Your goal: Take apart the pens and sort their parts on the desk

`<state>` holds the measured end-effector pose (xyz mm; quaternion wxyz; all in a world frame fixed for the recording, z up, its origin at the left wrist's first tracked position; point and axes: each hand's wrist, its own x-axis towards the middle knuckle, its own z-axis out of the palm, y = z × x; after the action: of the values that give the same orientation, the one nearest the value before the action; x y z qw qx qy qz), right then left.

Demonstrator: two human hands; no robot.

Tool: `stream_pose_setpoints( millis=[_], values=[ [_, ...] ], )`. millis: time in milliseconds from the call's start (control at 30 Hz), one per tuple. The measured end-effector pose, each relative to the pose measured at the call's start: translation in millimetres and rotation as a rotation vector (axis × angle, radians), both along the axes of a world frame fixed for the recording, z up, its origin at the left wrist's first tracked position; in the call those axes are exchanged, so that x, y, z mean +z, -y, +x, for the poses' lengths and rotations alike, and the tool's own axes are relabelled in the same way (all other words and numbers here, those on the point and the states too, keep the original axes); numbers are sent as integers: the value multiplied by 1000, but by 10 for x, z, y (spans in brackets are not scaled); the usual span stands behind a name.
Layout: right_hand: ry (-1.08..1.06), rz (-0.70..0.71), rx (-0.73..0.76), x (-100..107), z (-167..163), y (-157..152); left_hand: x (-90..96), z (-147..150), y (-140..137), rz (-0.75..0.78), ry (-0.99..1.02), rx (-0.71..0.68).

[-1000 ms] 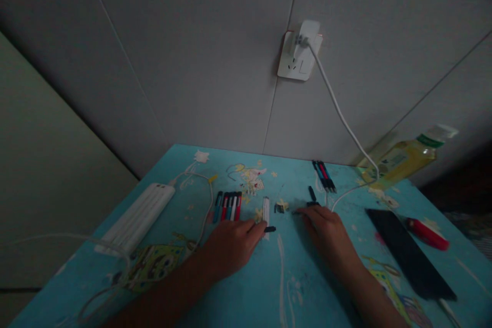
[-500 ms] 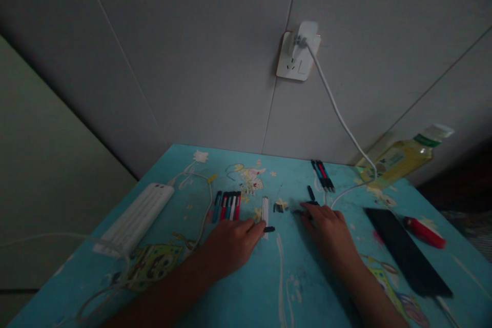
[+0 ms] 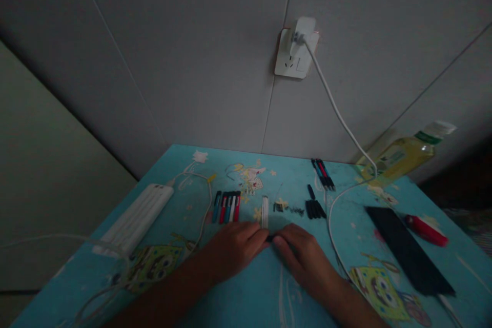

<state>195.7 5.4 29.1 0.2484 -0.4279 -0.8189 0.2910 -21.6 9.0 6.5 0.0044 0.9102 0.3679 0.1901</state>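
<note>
Black piece (image 3: 270, 238): one, at the centre of the work, mostly hidden by fingers; what part it is cannot be told.
Left hand (image 3: 241, 246): at 8 o'clock of the piece, fingertips pinching its near end; palm unseen.
Right hand (image 3: 302, 252): at 4 o'clock, thumb and fingers closed on the other end; forearm cut off below.
White refills (image 3: 265, 208): a thin bundle at 12 o'clock, too blurred to count, lower ends by the left fingers.
Pen barrels (image 3: 227, 207): a row at 10 o'clock, blue, red and white, at least five.
Black sleeves (image 3: 315, 209): four side by side at 2 o'clock, one more (image 3: 310, 192) just beyond.
Springs (image 3: 296, 211): a small heap between 1 and 2 o'clock, uncountable.
Slim pens (image 3: 323, 174): at least three, between 1 and 2 o'clock, farther off.
Bottle (image 3: 402, 158): one, at 2 o'clock, partly behind a white cable (image 3: 338, 113).
</note>
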Motion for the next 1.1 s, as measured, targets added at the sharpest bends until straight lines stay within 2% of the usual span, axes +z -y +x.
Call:
stream_pose_setpoints(
  millis=[167, 500, 667, 833, 1100],
  values=[
    [-12, -77, -65, -62, 3, -29, 13, -6, 6, -32, 34, 0],
    [13, -13, -58, -106, 10, -34, 13, -3, 6, -114, 66, -7],
    [1, 47, -21, -112, 23, -41, -16, -18, -20, -94, 69, -14],
    [-42, 63, -45, -119, 33, -51, -20, -32, -52, -64, 11, 5],
    [-12, -34, -31, -88, 34, -51, -51, -29, -33, -4, 8, 11]
  ],
)
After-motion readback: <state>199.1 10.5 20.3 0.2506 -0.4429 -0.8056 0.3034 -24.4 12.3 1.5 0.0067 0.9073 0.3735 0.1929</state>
